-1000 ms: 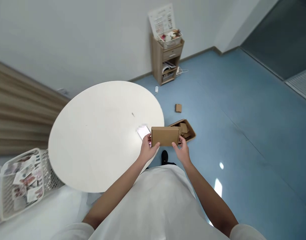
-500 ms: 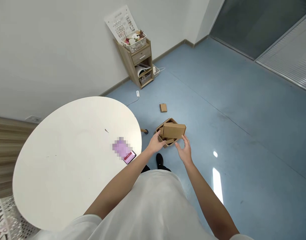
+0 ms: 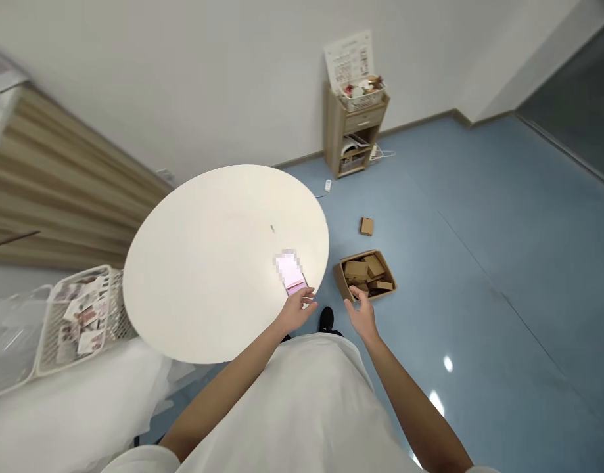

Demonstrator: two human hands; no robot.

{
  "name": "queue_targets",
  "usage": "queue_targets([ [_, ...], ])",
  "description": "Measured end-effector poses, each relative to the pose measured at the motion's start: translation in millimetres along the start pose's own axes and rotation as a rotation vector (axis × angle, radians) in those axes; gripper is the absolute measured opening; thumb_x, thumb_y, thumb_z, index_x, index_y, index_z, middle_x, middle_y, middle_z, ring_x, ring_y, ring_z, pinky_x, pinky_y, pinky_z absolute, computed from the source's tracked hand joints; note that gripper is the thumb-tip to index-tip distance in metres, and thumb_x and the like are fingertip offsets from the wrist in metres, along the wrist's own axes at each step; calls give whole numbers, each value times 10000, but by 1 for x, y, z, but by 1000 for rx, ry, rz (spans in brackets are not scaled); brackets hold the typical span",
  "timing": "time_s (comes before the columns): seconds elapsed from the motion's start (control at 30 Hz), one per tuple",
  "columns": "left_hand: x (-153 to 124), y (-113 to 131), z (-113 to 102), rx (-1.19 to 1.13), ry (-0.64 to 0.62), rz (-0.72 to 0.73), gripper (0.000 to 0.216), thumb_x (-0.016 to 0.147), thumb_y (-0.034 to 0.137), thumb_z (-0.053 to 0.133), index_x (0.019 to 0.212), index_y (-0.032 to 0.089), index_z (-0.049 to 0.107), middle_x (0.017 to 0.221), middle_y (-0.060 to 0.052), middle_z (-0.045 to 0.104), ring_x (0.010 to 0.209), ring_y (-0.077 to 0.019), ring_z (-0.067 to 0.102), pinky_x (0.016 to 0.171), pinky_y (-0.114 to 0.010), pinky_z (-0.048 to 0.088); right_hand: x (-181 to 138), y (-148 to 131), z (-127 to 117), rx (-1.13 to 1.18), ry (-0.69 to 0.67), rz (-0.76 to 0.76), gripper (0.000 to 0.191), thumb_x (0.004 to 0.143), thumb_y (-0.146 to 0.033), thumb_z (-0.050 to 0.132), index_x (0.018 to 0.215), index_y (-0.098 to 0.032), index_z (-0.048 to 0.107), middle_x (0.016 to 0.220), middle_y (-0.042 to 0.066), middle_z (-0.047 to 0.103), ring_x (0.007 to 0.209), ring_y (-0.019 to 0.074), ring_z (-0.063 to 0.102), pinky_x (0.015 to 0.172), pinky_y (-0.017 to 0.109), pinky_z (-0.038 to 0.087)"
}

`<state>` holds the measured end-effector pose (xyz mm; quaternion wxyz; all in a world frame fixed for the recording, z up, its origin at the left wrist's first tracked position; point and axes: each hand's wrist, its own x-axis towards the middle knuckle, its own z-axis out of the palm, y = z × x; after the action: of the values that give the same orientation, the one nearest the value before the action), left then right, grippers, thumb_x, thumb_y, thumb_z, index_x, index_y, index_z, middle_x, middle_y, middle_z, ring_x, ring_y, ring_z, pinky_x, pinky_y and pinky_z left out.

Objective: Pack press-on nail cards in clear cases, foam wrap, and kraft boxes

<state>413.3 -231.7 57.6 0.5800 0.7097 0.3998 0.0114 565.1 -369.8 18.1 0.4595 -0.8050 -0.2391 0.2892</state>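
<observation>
Head view: left hand [image 3: 296,310] and right hand [image 3: 361,314] hang spread and empty. The phone [image 3: 292,276] lies at the round bench's [image 3: 203,263] near edge, just beyond the left fingers, its long axis pointing away and slightly leftward. A careless brush could knock it floorward, beside the carton of boxes [image 3: 365,274].
</observation>
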Motion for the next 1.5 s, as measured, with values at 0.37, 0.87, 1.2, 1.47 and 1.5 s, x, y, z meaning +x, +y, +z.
queue_targets([
  [0.37, -98, -111, -88, -50, 269, -206, 434, 745, 410, 500, 1115, 185, 501, 1049, -84, 592, 884, -172, 583, 763, -307, 464, 7, -81, 120, -804, -521, -149, 541, 826, -380, 410, 1325, -224, 269, 916, 68, 626, 850, 210, 566, 670, 278, 389],
  [0.87, -169, -185, -155, -202, 420, -230, 394, 738, 348, 510, 1093, 175, 513, 1062, -95, 591, 862, -176, 588, 754, -312, 478, -35, -105, 204, -849, -401, -254, 489, 829, -354, 359, 1291, -198, 312, 740, 34, 591, 716, 189, 563, 584, 280, 399],
  [1.2, -212, -193, -171, -353, 754, -292, 418, 744, 381, 520, 1108, 177, 510, 1056, -92, 589, 903, -182, 582, 785, -315, 468, -49, -162, 286, -714, -932, -674, 547, 804, -324, 401, 1324, -264, 243, 995, 35, 546, 699, 140, 538, 674, 297, 446],
  [1.47, -245, -214, -166, -338, 917, -472, 424, 729, 374, 534, 1110, 187, 508, 1066, -79, 598, 905, -186, 583, 792, -321, 463, -61, -187, 347, -710, -1184, -814, 463, 807, -316, 423, 1262, -251, 363, 1048, 50, 556, 741, 140, 561, 720, 299, 439],
  [1.5, -248, -216, -167, -343, 910, -479, 433, 728, 386, 537, 1113, 190, 508, 1075, -80, 594, 906, -187, 582, 789, -320, 463, -65, -188, 353, -725, -1230, -839, 450, 804, -314, 433, 1247, -246, 387, 1045, 52, 562, 762, 146, 565, 720, 295, 438],
])
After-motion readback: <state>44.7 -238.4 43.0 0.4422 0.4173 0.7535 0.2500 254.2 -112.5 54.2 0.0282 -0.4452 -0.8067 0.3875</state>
